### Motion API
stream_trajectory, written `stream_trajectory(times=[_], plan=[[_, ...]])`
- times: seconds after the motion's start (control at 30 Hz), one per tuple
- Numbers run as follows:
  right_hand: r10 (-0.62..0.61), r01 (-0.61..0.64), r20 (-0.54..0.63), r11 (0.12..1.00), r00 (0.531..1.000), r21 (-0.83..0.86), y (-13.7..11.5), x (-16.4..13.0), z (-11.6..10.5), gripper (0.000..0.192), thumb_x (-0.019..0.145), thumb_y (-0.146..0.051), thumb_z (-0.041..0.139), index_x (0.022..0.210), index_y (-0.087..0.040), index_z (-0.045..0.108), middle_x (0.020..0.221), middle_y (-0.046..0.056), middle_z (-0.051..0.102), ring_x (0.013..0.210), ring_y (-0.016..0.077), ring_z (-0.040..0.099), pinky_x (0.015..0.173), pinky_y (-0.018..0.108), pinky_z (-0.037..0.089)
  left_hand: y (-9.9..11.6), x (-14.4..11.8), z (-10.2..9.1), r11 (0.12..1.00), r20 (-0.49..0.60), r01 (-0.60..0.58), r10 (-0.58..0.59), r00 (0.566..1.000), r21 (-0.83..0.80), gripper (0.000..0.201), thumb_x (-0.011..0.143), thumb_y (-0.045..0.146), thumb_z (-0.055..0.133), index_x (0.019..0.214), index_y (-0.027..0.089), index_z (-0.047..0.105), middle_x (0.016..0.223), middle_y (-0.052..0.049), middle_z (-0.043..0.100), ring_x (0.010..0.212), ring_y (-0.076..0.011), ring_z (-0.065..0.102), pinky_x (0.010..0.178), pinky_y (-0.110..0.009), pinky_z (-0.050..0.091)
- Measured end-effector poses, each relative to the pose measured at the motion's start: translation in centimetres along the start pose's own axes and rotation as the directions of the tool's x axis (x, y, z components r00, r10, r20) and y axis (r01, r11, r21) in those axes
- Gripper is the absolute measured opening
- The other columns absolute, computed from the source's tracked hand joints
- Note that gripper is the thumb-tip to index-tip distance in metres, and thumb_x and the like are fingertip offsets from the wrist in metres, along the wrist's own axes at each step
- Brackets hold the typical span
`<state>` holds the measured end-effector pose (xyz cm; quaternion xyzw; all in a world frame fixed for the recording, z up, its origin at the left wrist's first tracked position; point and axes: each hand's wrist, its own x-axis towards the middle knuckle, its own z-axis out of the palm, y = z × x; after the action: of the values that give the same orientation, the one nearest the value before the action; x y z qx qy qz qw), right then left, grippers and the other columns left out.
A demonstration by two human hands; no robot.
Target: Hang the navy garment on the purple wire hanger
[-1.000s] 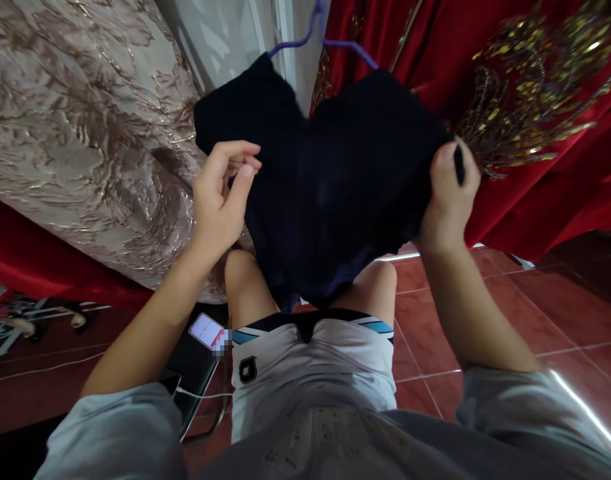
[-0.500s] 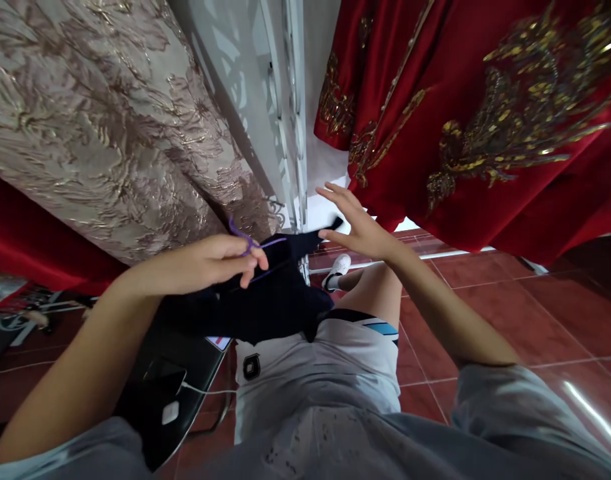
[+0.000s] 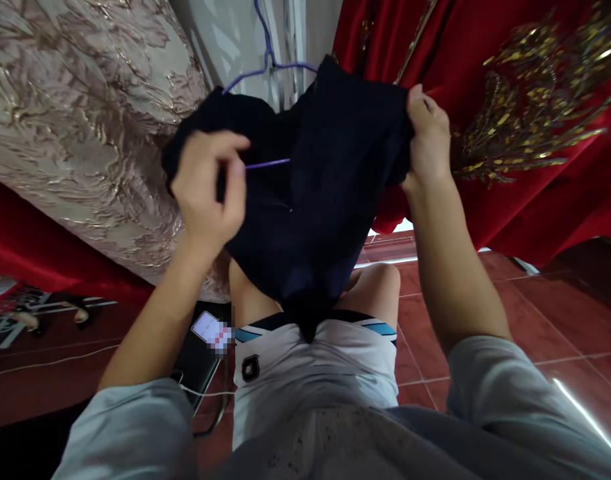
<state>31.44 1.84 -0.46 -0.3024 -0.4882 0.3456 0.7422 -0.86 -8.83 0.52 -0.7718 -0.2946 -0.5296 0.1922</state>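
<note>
A dark navy garment hangs on a purple wire hanger, held up in front of me above my knees. My left hand pinches the garment's left side together with the hanger's lower bar. My right hand grips the garment's right upper edge. The cloth droops down to my lap, over my white shorts.
A beige brocade cloth hangs at the left and a red gold-embroidered cloth at the right, with a white door frame between. A phone with a cable lies on a dark chair seat at my left. The floor is red tile.
The garment was down by my lap with the right hand open and off it; now both hands have lifted it up and the right hand grips its right edge.
</note>
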Motion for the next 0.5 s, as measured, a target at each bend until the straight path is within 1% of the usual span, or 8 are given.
stream_trajectory(times=[0.07, 0.1, 0.17, 0.23, 0.27, 0.33, 0.43, 0.5], plan=[[-0.018, 0.019, 0.006, 0.999, 1.000, -0.039, -0.3, -1.9, -1.3, 0.040, 0.094, -0.066, 0.066, 0.084, -0.029, 0.057, 0.079, 0.004, 0.064, 0.095, 0.0184, 0.060, 0.088, 0.035, 0.049, 2.4, -1.9, 0.6, 0.997, 0.255, -0.010, -0.009, 0.967, 0.073, 0.033, 0.111, 0.032, 0.043, 0.127, 0.018, 0.068, 0.099, -0.007, 0.073, 0.097, -0.0227, 0.071, 0.094, -0.040, 0.054], [-0.014, 0.014, 0.012, 0.999, 1.000, -0.052, -0.3, -3.1, -2.0, 0.038, 0.092, -0.065, 0.069, 0.084, -0.030, 0.057, 0.081, 0.004, 0.065, 0.094, 0.0197, 0.060, 0.087, 0.036, 0.050, 3.1, -3.0, 1.0, 0.992, 0.399, 0.020, -0.070, 0.914, 0.127, 0.034, 0.110, 0.031, 0.044, 0.130, 0.020, 0.069, 0.093, -0.006, 0.074, 0.090, -0.0233, 0.073, 0.088, -0.038, 0.056], [-0.005, 0.005, -0.004, 0.997, 1.000, -0.075, 0.2, -5.0, -3.0, 0.038, 0.090, -0.065, 0.070, 0.083, -0.030, 0.058, 0.082, 0.004, 0.064, 0.094, 0.0217, 0.061, 0.083, 0.037, 0.051, 3.8, -5.1, 1.8, 0.956, 0.621, 0.099, -0.256, 0.741, 0.277, 0.036, 0.107, 0.031, 0.050, 0.139, 0.022, 0.065, 0.086, -0.006, 0.075, 0.079, -0.0261, 0.075, 0.078, -0.037, 0.057], [-0.017, 0.013, -0.052, 0.997, 0.998, -0.082, 0.9, -5.9, -3.6, 0.042, 0.089, -0.068, 0.069, 0.082, -0.028, 0.056, 0.082, 0.004, 0.063, 0.097, 0.0238, 0.064, 0.080, 0.039, 0.053, 3.6, -6.8, 2.6, 0.902, 0.712, 0.156, -0.416, 0.566, 0.403, 0.043, 0.105, 0.032, 0.055, 0.147, 0.023, 0.060, 0.086, -0.008, 0.077, 0.078, -0.0301, 0.076, 0.074, -0.039, 0.057], [-0.028, 0.022, -0.080, 0.997, 0.996, -0.073, 1.3, -6.0, -3.9, 0.044, 0.089, -0.069, 0.068, 0.082, -0.027, 0.055, 0.082, 0.004, 0.062, 0.100, 0.0249, 0.065, 0.081, 0.040, 0.054, 3.2, -7.6, 3.0, 0.881, 0.717, 0.198, -0.467, 0.518, 0.430, 0.045, 0.105, 0.033, 0.057, 0.149, 0.022, 0.058, 0.089, -0.010, 0.077, 0.081, -0.0316, 0.077, 0.074, -0.040, 0.058], [-0.038, 0.034, -0.115, 0.999, 0.993, -0.040, 2.0, -6.0, -4.2, 0.044, 0.088, -0.068, 0.068, 0.083, -0.026, 0.055, 0.084, 0.004, 0.063, 0.100, 0.0256, 0.066, 0.082, 0.042, 0.056, 2.7, -8.8, 3.4, 0.859, 0.683, 0.332, -0.512, 0.520, 0.391, 0.042, 0.105, 0.034, 0.058, 0.145, 0.021, 0.061, 0.097, -0.011, 0.078, 0.088, -0.0312, 0.077, 0.078, -0.040, 0.058], [-0.043, 0.034, -0.142, 0.997, 0.989, -0.067, 2.4, -6.9, -4.3, 0.034, 0.091, -0.060, 0.066, 0.086, -0.027, 0.060, 0.093, 0.006, 0.067, 0.094, 0.0225, 0.064, 0.088, 0.042, 0.054, 3.1, -10.0, 3.7, 0.851, 0.567, 0.505, -0.491, 0.662, 0.148, 0.024, 0.104, 0.029, 0.059, 0.123, 0.022, 0.073, 0.105, -0.008, 0.079, 0.091, -0.0247, 0.075, 0.087, -0.037, 0.057], [-0.172, 0.115, -0.261, 0.969, 0.950, -0.220, 2.4, -8.9, -3.9, 0.028, 0.092, -0.052, 0.064, 0.094, -0.024, 0.063, 0.103, 0.006, 0.066, 0.099, 0.0213, 0.063, 0.096, 0.042, 0.052, 4.4, -10.4, 4.0, 0.831, 0.441, 0.556, -0.492, 0.750, -0.020, 0.018, 0.103, 0.025, 0.059, 0.109, 0.022, 0.076, 0.105, -0.004, 0.078, 0.093, -0.0209, 0.073, 0.089, -0.033, 0.055]])
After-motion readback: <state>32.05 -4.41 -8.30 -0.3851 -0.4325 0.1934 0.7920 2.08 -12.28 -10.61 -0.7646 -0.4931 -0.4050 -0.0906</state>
